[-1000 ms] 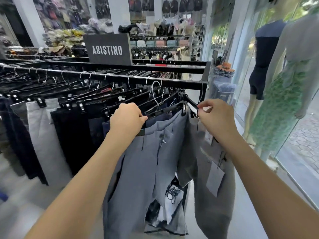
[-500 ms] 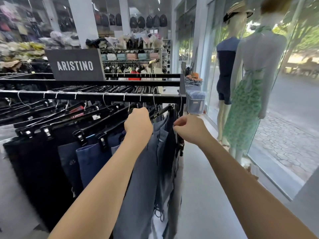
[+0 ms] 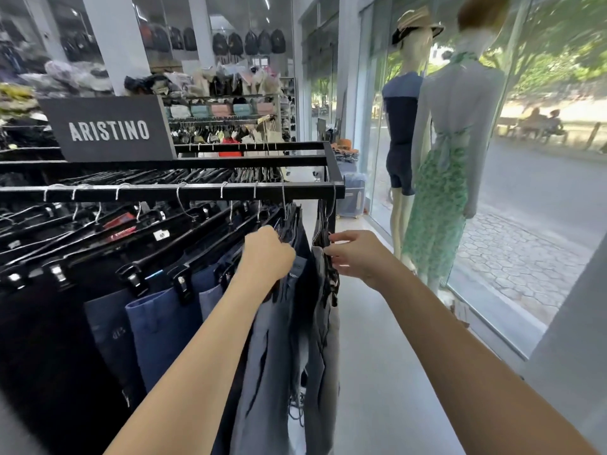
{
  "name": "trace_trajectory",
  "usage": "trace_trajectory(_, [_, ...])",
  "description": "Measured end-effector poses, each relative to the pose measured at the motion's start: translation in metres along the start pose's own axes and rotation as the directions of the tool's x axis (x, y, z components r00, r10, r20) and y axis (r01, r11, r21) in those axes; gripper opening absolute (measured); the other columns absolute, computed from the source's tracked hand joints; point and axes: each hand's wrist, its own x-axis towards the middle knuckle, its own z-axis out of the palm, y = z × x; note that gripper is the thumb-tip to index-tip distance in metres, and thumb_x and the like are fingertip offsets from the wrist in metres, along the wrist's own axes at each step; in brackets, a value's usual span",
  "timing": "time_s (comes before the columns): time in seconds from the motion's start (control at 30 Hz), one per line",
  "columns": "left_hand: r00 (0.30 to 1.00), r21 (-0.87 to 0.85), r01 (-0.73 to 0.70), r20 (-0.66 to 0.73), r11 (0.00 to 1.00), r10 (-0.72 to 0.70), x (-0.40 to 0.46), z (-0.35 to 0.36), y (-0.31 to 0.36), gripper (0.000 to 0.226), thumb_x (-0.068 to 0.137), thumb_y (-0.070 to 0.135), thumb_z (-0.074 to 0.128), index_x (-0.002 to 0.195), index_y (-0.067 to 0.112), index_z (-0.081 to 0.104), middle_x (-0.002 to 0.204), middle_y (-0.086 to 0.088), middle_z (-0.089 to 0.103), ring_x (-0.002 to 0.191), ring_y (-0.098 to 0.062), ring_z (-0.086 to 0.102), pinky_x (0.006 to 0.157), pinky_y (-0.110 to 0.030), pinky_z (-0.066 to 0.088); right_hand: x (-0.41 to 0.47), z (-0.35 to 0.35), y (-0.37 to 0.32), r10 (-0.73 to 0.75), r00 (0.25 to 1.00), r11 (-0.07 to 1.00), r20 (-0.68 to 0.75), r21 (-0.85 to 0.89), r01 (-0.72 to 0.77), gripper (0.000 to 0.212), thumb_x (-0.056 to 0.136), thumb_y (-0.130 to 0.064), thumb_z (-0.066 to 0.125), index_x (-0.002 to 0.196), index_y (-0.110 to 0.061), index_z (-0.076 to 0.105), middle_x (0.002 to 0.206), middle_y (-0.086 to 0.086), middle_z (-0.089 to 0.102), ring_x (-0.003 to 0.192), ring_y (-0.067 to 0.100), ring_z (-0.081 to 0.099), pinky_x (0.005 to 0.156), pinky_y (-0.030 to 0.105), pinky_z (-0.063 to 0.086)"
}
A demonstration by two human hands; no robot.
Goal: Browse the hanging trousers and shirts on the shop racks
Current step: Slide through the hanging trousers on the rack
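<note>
A black rack rail (image 3: 170, 192) carries a row of trousers on black clip hangers. My left hand (image 3: 267, 256) is closed on the top of a grey-blue pair of trousers (image 3: 272, 349) near the rail's right end. My right hand (image 3: 356, 256) pinches the waistband edge of the last grey trousers (image 3: 323, 349), holding them a little apart from the left pair. Navy trousers (image 3: 157, 326) and black trousers (image 3: 49, 339) hang further left.
A dark ARISTINO sign (image 3: 110, 130) stands on the rack's upper bar. Two dressed mannequins (image 3: 440, 178) stand at the shop window on the right. Shelves of bags and caps (image 3: 226, 110) fill the back. Pale floor (image 3: 387, 372) runs between rack and window.
The view has swung right and the trousers now hang edge-on. Both hands moved to the rail's right end, and a small gap has opened between the two last pairs.
</note>
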Motion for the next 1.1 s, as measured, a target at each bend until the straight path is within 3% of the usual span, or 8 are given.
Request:
trace_trajectory(0.1, [0.978,-0.112,0.087,0.198,0.990,-0.064,-0.002,0.008,0.004,0.028,0.096,0.019,0.041,0.121,0.007,0.038,0.089,-0.007,0.052,0.065,-0.017,0.045,0.052,-0.029,0.033,0.000,0.002,0.002,0.008,1.000,1.000,0.004,0.018,-0.008,0.036,0.087,-0.004,0.070,0.122,-0.006,0.062,0.086,0.010,0.064,0.060,0.012,0.060,0.051,0.018,0.050])
trace_trajectory(0.3, [0.961,-0.383,0.147,0.275,0.912,-0.039,0.011,0.008,-0.024,0.021,0.085,0.031,0.056,0.103,0.022,0.048,0.090,-0.009,0.067,0.080,-0.025,0.059,0.084,-0.044,0.051,0.003,-0.001,0.025,0.039,0.998,0.961,0.043,0.271,-0.050,0.035,0.088,-0.006,0.071,0.122,-0.007,0.063,0.094,0.009,0.071,0.081,0.021,0.056,0.073,0.024,0.050])
trace_trajectory(0.4, [0.968,-0.305,0.086,0.252,0.948,-0.006,0.013,0.009,-0.024,0.028,0.089,0.039,0.059,0.108,0.022,0.050,0.100,-0.004,0.066,0.094,-0.023,0.062,0.088,-0.040,0.051,-0.001,0.009,0.034,0.005,0.998,0.944,-0.061,0.329,0.016,0.028,0.085,-0.014,0.077,0.111,-0.008,0.069,0.086,0.006,0.070,0.072,0.016,0.057,0.059,0.020,0.049])
trace_trajectory(0.5, [0.987,-0.176,0.012,0.158,0.984,0.016,0.012,0.008,-0.020,0.014,0.090,0.035,0.057,0.094,0.025,0.048,0.096,-0.001,0.061,0.087,-0.020,0.058,0.078,-0.033,0.045,-0.008,0.029,0.037,-0.139,0.946,0.988,-0.292,0.018,0.151,0.014,0.087,-0.028,0.070,0.091,-0.015,0.075,0.080,-0.004,0.069,0.070,0.012,0.061,0.067,0.025,0.051])
trace_trajectory(0.57, [0.991,-0.172,-0.006,0.129,0.985,0.029,0.013,0.012,-0.022,0.011,0.089,0.032,0.058,0.092,0.025,0.050,0.092,-0.002,0.057,0.080,-0.019,0.055,0.075,-0.031,0.043,-0.018,0.048,0.041,-0.282,0.898,0.954,-0.338,-0.194,0.227,0.029,0.093,-0.030,0.052,0.074,-0.011,0.063,0.075,0.000,0.065,0.069,0.016,0.053,0.070,0.030,0.043])
trace_trajectory(0.67, [0.992,-0.219,0.004,0.124,0.976,0.024,0.013,0.016,-0.017,0.041,0.091,0.029,0.060,0.129,0.023,0.048,0.092,-0.002,0.057,0.078,-0.015,0.056,0.070,-0.032,0.045,-0.029,0.075,0.045,-0.353,0.899,0.918,-0.260,-0.281,0.280,0.039,0.092,-0.036,0.038,0.112,-0.013,0.063,0.114,0.008,0.066,0.107,0.025,0.056,0.097,0.037,0.043])
trace_trajectory(0.77, [0.987,-0.197,-0.004,0.158,0.980,0.035,0.012,0.016,-0.007,0.044,0.094,0.023,0.058,0.136,0.021,0.046,0.100,-0.004,0.057,0.084,-0.017,0.056,0.073,-0.033,0.045,-0.033,0.087,0.045,-0.340,0.915,0.901,-0.216,-0.355,0.251,0.053,0.099,-0.030,0.036,0.147,-0.009,0.038,0.147,0.012,0.047,0.135,0.032,0.039,0.113,0.047,0.029])
trace_trajectory(1.1, [0.983,-0.253,0.060,0.185,0.966,-0.012,0.006,0.004,-0.010,0.036,0.092,0.028,0.063,0.127,0.031,0.057,0.105,-0.004,0.068,0.095,-0.019,0.065,0.085,-0.034,0.052,-0.046,0.088,0.041,-0.308,0.951,0.931,-0.037,-0.219,0.293,0.059,0.088,-0.032,0.035,0.143,-0.011,0.038,0.144,0.009,0.048,0.131,0.029,0.044,0.108,0.052,0.035])
